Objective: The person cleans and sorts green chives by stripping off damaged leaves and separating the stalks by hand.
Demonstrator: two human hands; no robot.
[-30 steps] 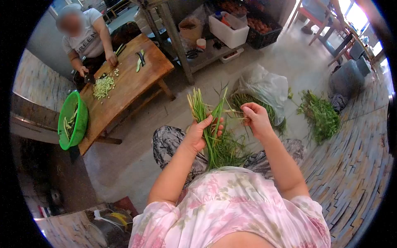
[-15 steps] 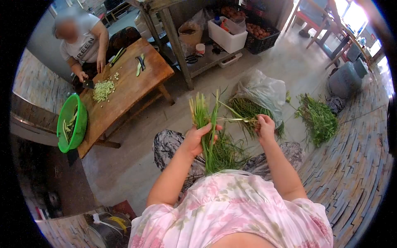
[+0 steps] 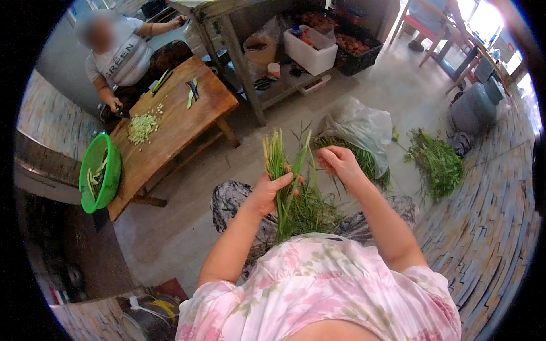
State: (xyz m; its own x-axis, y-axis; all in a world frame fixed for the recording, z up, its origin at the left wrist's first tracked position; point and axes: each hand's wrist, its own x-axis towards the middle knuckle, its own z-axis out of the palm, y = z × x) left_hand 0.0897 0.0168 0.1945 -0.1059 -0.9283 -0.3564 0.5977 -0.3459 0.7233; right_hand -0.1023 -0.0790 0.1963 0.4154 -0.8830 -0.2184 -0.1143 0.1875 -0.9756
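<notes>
At far left, green basket (image 3: 114, 179), round, with pale-green strips inside. To its right, smooth wooden table (image 3: 185, 122) with diced pieces (image 3: 142, 128) heaped on top. At center, left hand (image 3: 272, 192) clamped around upright, slender stems (image 3: 275, 153), above the lap. Behind, smooth white box (image 3: 308, 55), contents partly hidden. Right hand (image 3: 338, 163) beside the stems, fingers curled together; anything pinched too fine to tell. Farther back, black crate (image 3: 357, 63) of round, reddish-brown items. Below, translucent, crumpled bag (image 3: 364, 126), partly covering thin greens (image 3: 368, 159). At right, leafy pile (image 3: 435, 165) on floor.
</notes>
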